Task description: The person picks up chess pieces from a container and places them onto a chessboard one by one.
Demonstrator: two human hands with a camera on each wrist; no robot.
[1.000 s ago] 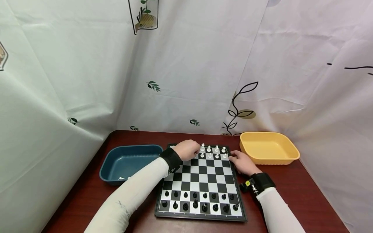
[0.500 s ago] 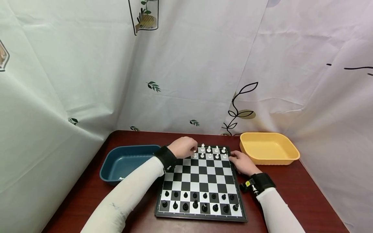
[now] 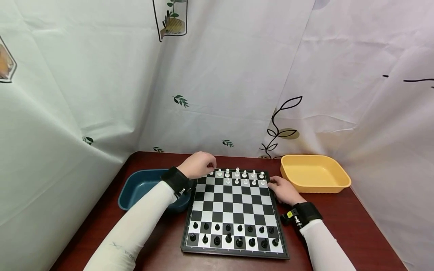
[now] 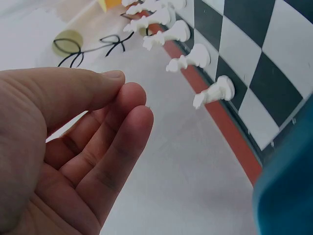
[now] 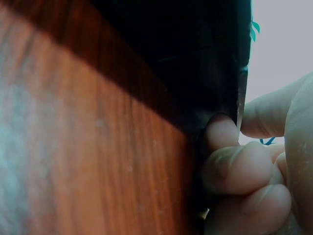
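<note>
The left hand [image 3: 200, 165] hovers over the far left corner of a chessboard [image 3: 234, 197]. In the left wrist view its thumb and fingertips [image 4: 131, 93] come close together, and no piece shows between them. Nearest to it stands a white chess piece [image 4: 216, 92] at the end of the back row. A white pawn [image 3: 228, 181] stands in the second row, with others to its right. At the board's far right edge the right hand [image 3: 286, 191] grips the frame, thumb and fingers on either side. Black pieces [image 3: 228, 237] fill the two near rows.
A blue bin [image 3: 127, 192] stands left of the board, partly behind the left forearm. The yellow bin [image 3: 315, 184] is at the back right. Everything stands on a dark red table [image 3: 339, 226], with a white patterned curtain [image 3: 230, 94] behind.
The left hand has moved left from the white pawns toward the blue bin, uncovering a white pawn and the left of the back row. The right hand keeps its place.
</note>
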